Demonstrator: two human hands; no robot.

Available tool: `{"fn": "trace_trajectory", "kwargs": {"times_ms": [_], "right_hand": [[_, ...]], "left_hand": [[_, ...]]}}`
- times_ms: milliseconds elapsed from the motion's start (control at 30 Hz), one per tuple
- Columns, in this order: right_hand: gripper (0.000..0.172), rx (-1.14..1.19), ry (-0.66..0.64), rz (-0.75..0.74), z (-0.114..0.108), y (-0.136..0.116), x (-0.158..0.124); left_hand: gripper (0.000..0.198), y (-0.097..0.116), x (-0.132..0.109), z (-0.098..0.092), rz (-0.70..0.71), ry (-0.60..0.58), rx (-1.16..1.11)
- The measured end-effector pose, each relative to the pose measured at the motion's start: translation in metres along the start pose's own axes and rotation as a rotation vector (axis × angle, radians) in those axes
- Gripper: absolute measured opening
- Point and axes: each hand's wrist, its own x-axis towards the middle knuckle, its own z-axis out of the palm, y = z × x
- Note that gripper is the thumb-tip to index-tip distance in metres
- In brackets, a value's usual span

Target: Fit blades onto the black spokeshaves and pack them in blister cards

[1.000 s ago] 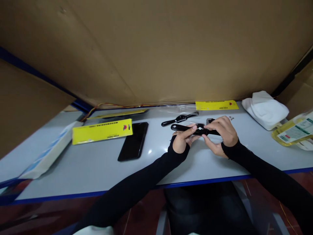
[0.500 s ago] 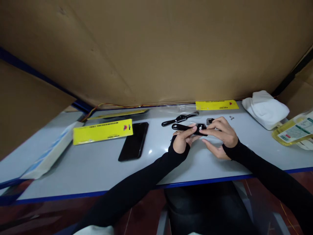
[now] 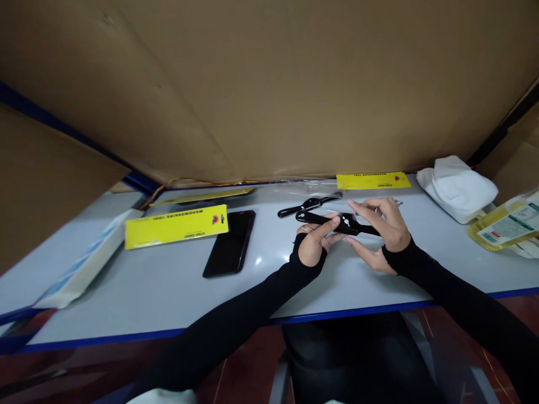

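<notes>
My left hand (image 3: 315,241) is closed around the left part of a black spokeshave (image 3: 349,223), thumb on top near its middle. A small silver screw shows on the spokeshave's body. Its right handle reaches toward my right hand (image 3: 391,231), whose thumb and fingers are spread apart around that end. Whether the right palm touches the handle, I cannot tell. Just behind lies a second black spokeshave (image 3: 310,205) on the grey table (image 3: 164,297). A small silver piece (image 3: 398,202) is partly hidden behind my right fingers.
To the left, a yellow card package (image 3: 177,226) overlaps a black phone (image 3: 229,247). Another yellow card (image 3: 374,180) and clear plastic (image 3: 303,186) lie along the back. A white cloth bundle (image 3: 457,188) and a bottle of yellow liquid (image 3: 501,227) are on the right.
My right fingers have lifted off the spokeshave's middle and spread, uncovering its screw and right handle. My left hand keeps its hold in the same spot.
</notes>
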Motion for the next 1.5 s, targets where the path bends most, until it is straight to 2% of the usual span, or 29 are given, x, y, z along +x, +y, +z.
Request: {"fn": "trace_trajectory", "kwargs": {"times_ms": [33, 100, 133, 233, 300, 333, 367, 433, 533, 600, 667, 700, 800, 867, 933, 967, 1033, 1067, 1167, 1267, 1333, 1367, 1400, 1467, 1500], "right_hand": [[0.045, -0.008, -0.003, -0.001, -0.0002, 0.001, -0.0006], [0.02, 0.016, -0.009, -0.021, -0.001, 0.0029, -0.0015], [0.013, 0.032, -0.013, -0.028, -0.0016, 0.0034, -0.0016], [0.016, 0.015, -0.025, -0.033, -0.0025, 0.0027, 0.0002], [0.038, -0.045, -0.03, -0.057, -0.0018, 0.0018, 0.0025], [0.043, -0.07, -0.023, -0.081, -0.0013, 0.0017, 0.0036], [0.038, -0.084, -0.005, -0.104, -0.001, 0.002, 0.0045], [0.014, -0.086, 0.053, -0.133, -0.0014, 0.0037, 0.0053], [0.028, -0.062, 0.089, -0.128, -0.0037, 0.0059, 0.0046], [0.023, -0.057, 0.046, -0.114, -0.0045, 0.0053, 0.0043], [0.042, -0.058, -0.006, -0.119, -0.004, 0.0035, 0.0045], [0.044, -0.058, -0.014, -0.131, -0.0033, 0.0027, 0.0047], [0.016, -0.016, 0.051, -0.16, -0.0014, 0.0023, 0.0049], [0.024, 0.007, 0.101, -0.136, -0.0008, 0.0033, 0.0043], [0.018, -0.003, 0.093, -0.105, -0.0007, 0.0041, 0.0039], [0.021, -0.018, 0.071, -0.094, -0.0007, 0.0042, 0.0038], [0.038, -0.045, 0.017, -0.105, -0.0008, 0.0042, 0.0043], [0.04, -0.052, 0.006, -0.121, -0.0009, 0.0043, 0.0046], [0.018, -0.049, 0.049, -0.155, -0.0023, 0.005, 0.0051], [0.028, -0.055, 0.097, -0.107, -0.0032, 0.0047, 0.0047], [0.023, -0.071, 0.059, -0.06, -0.0028, 0.0035, 0.0044], [0.027, -0.075, 0.035, -0.053, -0.0023, 0.0029, 0.0043], [0.029, -0.069, 0.016, -0.06, -0.0019, 0.0027, 0.0043], [0.02, -0.027, 0.018, -0.106, -0.0016, 0.0032, 0.0042], [0.024, -0.003, 0.038, -0.124, -0.0017, 0.004, 0.004]], "left_hand": [[0.039, -0.0001, 0.0003, -0.0007, 0.003, -0.004, 0.005], [0.039, 0.0009, 0.0002, -0.0015, -0.011, -0.018, 0.019], [0.039, 0.0018, -0.0001, -0.0016, -0.018, -0.02, 0.023], [0.038, 0.0044, -0.0011, -0.0006, -0.024, -0.028, 0.027], [0.04, 0.0047, -0.0011, 0.0001, -0.022, -0.031, 0.027], [0.041, 0.0043, -0.0008, 0.0003, -0.026, -0.037, 0.029], [0.041, 0.0036, -0.0005, 0.0003, -0.033, -0.041, 0.032], [0.04, 0.0023, 0.0002, 0.0, -0.036, -0.034, 0.031], [0.04, 0.0019, 0.0003, -0.0006, -0.035, -0.015, 0.032], [0.04, 0.0028, 0.0002, -0.0009, -0.032, -0.03, 0.033], [0.039, 0.0032, 0.0004, -0.0011, -0.03, -0.058, 0.031], [0.039, 0.003, 0.0006, -0.0012, -0.026, -0.062, 0.026], [0.04, 0.0013, 0.0014, -0.0015, -0.028, -0.044, 0.021], [0.041, 0.0003, 0.0017, -0.0019, -0.032, -0.032, 0.029], [0.04, 0.0001, 0.0014, -0.0023, -0.033, -0.04, 0.038], [0.04, 0.0002, 0.0011, -0.0024, -0.031, -0.049, 0.037], [0.039, 0.0003, 0.0003, -0.0024, -0.022, -0.06, 0.032], [0.039, 0.0002, 0.0, -0.0023, -0.017, -0.06, 0.031], [0.039, -0.0006, -0.0006, -0.0018, -0.024, -0.037, 0.041], [0.039, -0.0002, -0.0009, -0.001, -0.039, -0.016, 0.044], [0.04, 0.0014, -0.0011, -0.0001, -0.034, -0.02, 0.037], [0.041, 0.0022, -0.0012, 0.0003, -0.028, -0.023, 0.033], [0.041, 0.003, -0.0013, 0.0008, -0.024, -0.022, 0.03], [0.042, 0.0034, -0.0011, 0.0014, -0.024, -0.013, 0.029], [0.042, 0.0029, -0.0008, 0.0015, -0.028, -0.004, 0.031]]}}
